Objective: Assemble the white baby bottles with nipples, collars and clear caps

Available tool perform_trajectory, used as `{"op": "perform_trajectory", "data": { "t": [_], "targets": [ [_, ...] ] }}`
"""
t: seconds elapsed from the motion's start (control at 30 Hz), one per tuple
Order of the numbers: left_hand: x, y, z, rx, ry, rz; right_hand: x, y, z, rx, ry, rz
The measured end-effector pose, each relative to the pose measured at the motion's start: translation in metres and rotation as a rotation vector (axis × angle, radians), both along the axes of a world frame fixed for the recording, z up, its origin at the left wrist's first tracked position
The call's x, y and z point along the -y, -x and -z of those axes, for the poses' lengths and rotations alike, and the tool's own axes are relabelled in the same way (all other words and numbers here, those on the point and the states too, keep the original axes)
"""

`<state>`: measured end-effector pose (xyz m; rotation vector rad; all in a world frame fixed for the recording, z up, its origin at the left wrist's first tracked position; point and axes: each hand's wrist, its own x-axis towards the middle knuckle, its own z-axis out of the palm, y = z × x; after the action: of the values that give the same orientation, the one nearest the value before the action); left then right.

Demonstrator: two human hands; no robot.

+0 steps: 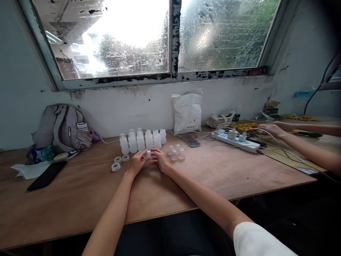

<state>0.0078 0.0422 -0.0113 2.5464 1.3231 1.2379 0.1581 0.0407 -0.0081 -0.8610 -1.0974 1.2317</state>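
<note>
My left hand (137,162) and my right hand (159,159) meet over the wooden table, fingers closed round a small clear plastic piece (148,154) between them. Just behind them stand several frosted white bottles (141,140) in a cluster. To the left of my left hand lie white rings (115,166), three of them visible. Several clear domed caps (174,155) rest to the right of my right hand. Whether the held piece is one part or two cannot be made out.
The table (165,192) also bears a backpack (61,128), a black phone (47,175), a white plastic bag (188,113) and a power strip (236,140) with cables. At the right, another person's hands (274,130) reach over yellow items.
</note>
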Motion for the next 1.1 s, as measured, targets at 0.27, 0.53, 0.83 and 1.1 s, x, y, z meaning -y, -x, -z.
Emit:
{"op": "perform_trajectory", "data": {
  "t": [0.27,0.53,0.83,1.1],
  "targets": [
    [0.004,-0.002,-0.001,0.02,0.011,0.025,0.005,-0.003,-0.004,0.064,-0.078,-0.008],
    [0.004,-0.006,0.002,0.066,-0.046,-0.006,0.012,-0.002,-0.004,0.052,-0.138,0.005],
    [0.007,-0.013,-0.002,0.076,-0.096,0.036,0.002,-0.01,-0.003,-0.049,-0.004,0.063],
    [0.009,-0.018,-0.003,0.144,-0.093,0.057,0.009,-0.006,-0.006,-0.117,0.062,-0.18]
  ]
}}
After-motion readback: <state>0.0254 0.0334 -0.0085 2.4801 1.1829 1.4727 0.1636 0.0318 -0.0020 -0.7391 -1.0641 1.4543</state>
